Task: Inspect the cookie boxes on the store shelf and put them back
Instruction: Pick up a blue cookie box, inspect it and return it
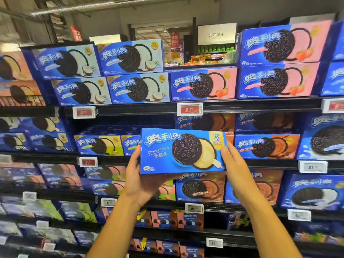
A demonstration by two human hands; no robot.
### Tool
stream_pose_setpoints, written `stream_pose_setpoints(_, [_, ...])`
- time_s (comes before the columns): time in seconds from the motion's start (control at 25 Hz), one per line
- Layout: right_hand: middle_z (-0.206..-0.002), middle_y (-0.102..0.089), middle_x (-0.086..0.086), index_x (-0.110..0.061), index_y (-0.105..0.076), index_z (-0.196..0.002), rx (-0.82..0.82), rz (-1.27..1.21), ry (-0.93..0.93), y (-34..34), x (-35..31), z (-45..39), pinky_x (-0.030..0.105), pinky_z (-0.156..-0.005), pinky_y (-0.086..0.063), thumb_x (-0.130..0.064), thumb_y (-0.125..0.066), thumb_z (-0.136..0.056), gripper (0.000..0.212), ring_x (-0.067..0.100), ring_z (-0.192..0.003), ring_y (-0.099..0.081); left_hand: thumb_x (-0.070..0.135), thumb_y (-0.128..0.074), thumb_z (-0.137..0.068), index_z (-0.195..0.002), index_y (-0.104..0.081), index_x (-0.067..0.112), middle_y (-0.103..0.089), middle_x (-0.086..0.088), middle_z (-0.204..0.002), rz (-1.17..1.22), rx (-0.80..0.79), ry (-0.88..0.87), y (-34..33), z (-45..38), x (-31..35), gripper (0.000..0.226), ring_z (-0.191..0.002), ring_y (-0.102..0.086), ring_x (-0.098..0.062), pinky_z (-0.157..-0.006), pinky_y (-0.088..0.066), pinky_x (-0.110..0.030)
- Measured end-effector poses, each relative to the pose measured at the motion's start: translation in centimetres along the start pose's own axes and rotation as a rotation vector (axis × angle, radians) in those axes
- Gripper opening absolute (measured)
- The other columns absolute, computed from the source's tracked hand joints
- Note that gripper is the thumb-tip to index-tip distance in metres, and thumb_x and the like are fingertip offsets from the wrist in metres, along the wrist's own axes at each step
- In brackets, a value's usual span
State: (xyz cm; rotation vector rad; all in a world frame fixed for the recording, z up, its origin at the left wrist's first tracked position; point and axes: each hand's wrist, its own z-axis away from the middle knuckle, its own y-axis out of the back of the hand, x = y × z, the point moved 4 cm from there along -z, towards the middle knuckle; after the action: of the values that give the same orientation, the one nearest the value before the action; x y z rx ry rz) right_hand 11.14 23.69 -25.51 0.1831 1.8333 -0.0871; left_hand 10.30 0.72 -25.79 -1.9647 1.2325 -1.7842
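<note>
Cheese-flavour cookie box [183, 152] held face-on before the second shelf. Left hand [138, 178] clamps its lower left end, palm beneath; right hand [235, 164] presses its right end. Behind: shelf edge [242, 106] with price tag [189, 109], stacked blue boxes, far aisle sign [216, 35].

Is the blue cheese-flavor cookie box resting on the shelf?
No, the blue cheese-flavor cookie box is held by the left hand and right hand.

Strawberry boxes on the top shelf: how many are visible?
3: one above the red price tag, two stacked at right. More may stand behind.
</note>
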Motion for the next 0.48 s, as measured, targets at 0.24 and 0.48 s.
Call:
stream_pose_setpoints(0.24, [-0.116, -0.072, -0.023, -0.055, -0.067, -0.109, -0.001, -0.082, 0.026, -0.5, -0.4, 0.2, 0.026, -0.084, -0.053, -0.036, -0.045, -0.106, 0.03, 0.0, -0.106, -0.068, 0.059, -0.055, -0.089, -0.13, -0.066, 0.023, -0.059, -0.011, -0.14, 0.035, -0.094, 0.0, 0.7, -0.3, 0.4, 0.056, -0.124, -0.058, -0.04, -0.093, -0.049, -0.063])
stream_pose_setpoints(0.48, [-0.129, -0.068, -0.016, -0.034, -0.061, -0.136, 0.05, -0.127, 0.127, -0.3, -0.9, 0.4, 0.032, -0.099, -0.052, -0.038, -0.05, -0.102, 0.036, 0.008, -0.121, -0.063, 0.048, -0.049, -0.089, -0.108, -0.078, 0.021, -0.07, -0.01, -0.124, 0.02, 0.2, -0.043, 3.8, -0.5, 1.0, 0.044, -0.101, -0.072, -0.028, -0.089, -0.052, -0.056])
